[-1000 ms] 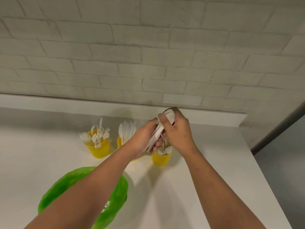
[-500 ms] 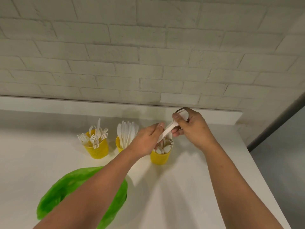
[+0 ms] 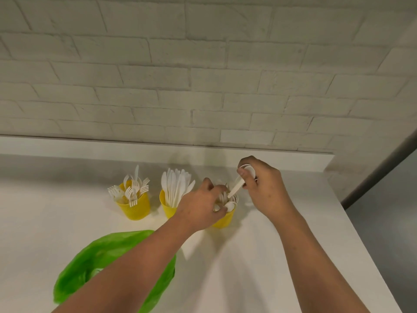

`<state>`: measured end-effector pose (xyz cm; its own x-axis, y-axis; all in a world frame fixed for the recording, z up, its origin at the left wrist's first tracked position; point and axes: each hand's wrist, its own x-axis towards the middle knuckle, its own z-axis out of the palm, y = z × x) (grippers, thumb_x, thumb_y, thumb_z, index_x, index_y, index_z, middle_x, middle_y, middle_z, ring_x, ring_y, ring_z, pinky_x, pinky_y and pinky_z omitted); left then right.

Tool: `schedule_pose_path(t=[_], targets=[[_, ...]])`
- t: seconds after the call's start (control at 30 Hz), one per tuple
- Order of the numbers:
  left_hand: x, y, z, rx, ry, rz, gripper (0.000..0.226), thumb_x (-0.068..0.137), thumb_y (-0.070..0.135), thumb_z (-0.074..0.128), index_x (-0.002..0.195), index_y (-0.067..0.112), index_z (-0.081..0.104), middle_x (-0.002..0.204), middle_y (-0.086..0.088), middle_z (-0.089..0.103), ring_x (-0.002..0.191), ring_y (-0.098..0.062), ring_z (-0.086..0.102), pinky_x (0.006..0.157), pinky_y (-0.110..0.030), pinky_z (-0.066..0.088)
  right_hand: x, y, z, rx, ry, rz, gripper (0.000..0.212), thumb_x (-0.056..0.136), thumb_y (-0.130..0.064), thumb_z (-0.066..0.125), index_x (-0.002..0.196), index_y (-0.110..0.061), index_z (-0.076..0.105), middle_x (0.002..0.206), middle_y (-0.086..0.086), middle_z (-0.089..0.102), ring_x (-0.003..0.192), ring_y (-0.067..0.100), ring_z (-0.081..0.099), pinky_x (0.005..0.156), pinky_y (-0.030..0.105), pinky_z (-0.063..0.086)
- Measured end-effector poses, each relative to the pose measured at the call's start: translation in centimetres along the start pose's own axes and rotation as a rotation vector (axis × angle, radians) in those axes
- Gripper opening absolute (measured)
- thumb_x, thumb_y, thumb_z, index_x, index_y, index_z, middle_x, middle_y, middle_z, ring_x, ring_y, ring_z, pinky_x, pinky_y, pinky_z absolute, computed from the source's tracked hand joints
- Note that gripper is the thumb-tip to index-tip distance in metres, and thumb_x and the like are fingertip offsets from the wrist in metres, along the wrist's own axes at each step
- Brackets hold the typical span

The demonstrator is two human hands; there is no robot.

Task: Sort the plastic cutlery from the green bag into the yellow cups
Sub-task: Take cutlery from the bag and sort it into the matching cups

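While the white worktop ends at a right edge near the right arm and meets a brick wall at the far side, open room lies near and right of the cups. Three yellow cups stand in a row: the left cup holds forks, the middle cup knives, the right cup spoons. A green bag lies near-left, partly under the left forearm. Left hand rests over the right cup, its grip unclear. Right hand pinches spoons above that cup.
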<state>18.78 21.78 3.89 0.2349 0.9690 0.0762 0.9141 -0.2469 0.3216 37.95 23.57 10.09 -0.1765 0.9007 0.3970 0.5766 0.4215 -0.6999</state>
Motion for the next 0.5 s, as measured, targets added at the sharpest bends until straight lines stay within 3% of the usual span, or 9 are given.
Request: schedule_pose_path(t=[0.2, 0.5], targets=[[0.5, -0.2, 0.2, -0.008, 0.019, 0.014, 0.055, 0.085, 0.062, 0.063, 0.133, 0.037, 0.051, 0.121, 0.007, 0.047, 0.092, -0.021, 0.067, 0.071, -0.035, 0.056, 0.0, 0.6, -0.2, 0.01, -0.085, -0.137, 0.009, 0.102, -0.022, 0.057, 0.102, -0.029, 0.063, 0.088, -0.005, 0.061, 0.08, 0.021, 0.065, 0.068, 0.045, 0.06], [0.6, -0.3, 0.4, -0.058, 0.045, -0.002, 0.048, 0.083, 0.067, 0.063, 0.119, 0.039, 0.05, 0.109, 0.01, 0.044, 0.078, -0.014, 0.059, 0.066, -0.032, 0.053, 0.9, 1.5, -0.4, 0.013, -0.144, -0.031, 0.006, 0.101, -0.023, 0.06, 0.098, -0.028, 0.064, 0.088, -0.005, 0.068, 0.073, 0.015, 0.072, 0.07, 0.045, 0.06]])
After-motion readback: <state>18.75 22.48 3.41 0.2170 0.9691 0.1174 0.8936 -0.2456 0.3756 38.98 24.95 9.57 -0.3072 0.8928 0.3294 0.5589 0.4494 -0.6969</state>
